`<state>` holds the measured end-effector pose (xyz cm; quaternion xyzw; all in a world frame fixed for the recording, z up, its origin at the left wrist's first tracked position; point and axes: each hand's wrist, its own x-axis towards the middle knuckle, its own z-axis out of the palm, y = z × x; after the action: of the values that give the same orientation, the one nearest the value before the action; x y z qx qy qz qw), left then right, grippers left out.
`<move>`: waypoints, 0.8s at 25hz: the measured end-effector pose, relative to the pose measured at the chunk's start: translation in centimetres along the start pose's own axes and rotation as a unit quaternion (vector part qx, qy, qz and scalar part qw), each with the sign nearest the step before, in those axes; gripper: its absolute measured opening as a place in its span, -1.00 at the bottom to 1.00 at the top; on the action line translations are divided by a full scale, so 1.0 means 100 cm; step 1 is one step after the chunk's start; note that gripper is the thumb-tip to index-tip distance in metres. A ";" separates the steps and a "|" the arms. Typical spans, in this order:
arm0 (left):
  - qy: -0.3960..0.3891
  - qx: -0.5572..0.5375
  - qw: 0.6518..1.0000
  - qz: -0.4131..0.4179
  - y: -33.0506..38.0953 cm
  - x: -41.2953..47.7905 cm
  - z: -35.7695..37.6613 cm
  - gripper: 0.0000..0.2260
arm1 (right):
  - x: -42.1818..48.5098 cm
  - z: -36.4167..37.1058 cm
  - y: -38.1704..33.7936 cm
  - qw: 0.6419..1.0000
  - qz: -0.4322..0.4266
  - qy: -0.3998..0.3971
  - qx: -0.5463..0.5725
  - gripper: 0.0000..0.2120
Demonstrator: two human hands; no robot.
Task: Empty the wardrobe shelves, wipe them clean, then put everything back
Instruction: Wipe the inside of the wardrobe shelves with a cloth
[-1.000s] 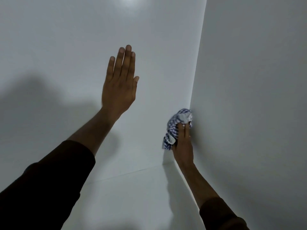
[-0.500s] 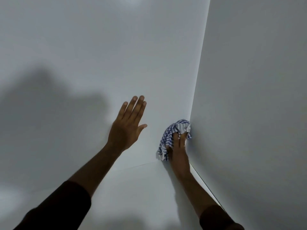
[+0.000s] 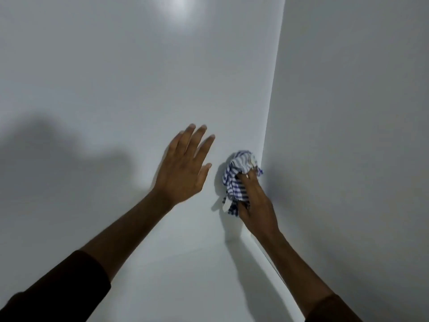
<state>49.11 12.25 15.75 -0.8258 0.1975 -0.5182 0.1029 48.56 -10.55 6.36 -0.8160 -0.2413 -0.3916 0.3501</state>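
Observation:
I look into a white wardrobe compartment. A crumpled blue-and-white checked cloth (image 3: 236,175) is pressed against the back panel (image 3: 139,77), right in the corner where it meets the right side wall (image 3: 352,135). My right hand (image 3: 255,205) grips the cloth from below, fingers curled round it. My left hand (image 3: 185,168) lies flat on the back panel just left of the cloth, fingers straight and together, holding nothing.
The white shelf surface (image 3: 185,287) runs below the back panel, joined at a faint seam. Shadows of my arms fall on the left of the panel. A light glare shows at the top.
My left hand has slid down the back panel and rightward, closer to the cloth. My right hand with the cloth has stayed in the corner, shifting only slightly.

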 end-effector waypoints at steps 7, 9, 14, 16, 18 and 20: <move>0.161 0.015 0.986 -0.049 -0.089 0.281 -0.101 -0.44 | 0.322 -0.155 -0.127 0.965 -0.123 0.199 -0.118 -0.44; 0.187 0.028 0.980 -0.063 -0.108 0.346 -0.124 -0.45 | 0.406 -0.208 -0.162 0.948 -0.158 0.200 -0.192 -0.42; 0.202 0.108 0.972 -0.047 -0.147 0.447 -0.151 -0.50 | 0.533 -0.282 -0.218 0.894 -0.175 0.208 -0.356 -0.41; 0.214 0.148 0.964 -0.055 -0.154 0.457 -0.141 -0.49 | 0.568 -0.296 -0.221 0.865 -0.151 0.200 -0.435 -0.36; 0.238 0.172 0.954 -0.054 -0.158 0.462 -0.128 -0.49 | 0.599 -0.306 -0.213 0.828 -0.144 0.179 -0.511 -0.24; 0.258 0.166 0.951 -0.047 -0.161 0.465 -0.125 -0.50 | 0.620 -0.301 -0.206 0.773 -0.137 0.168 -0.596 -0.15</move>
<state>59.32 7.09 65.25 -0.6435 0.0893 -0.7432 0.1600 56.46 -12.86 77.82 -0.7409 -0.0058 -0.6313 -0.2292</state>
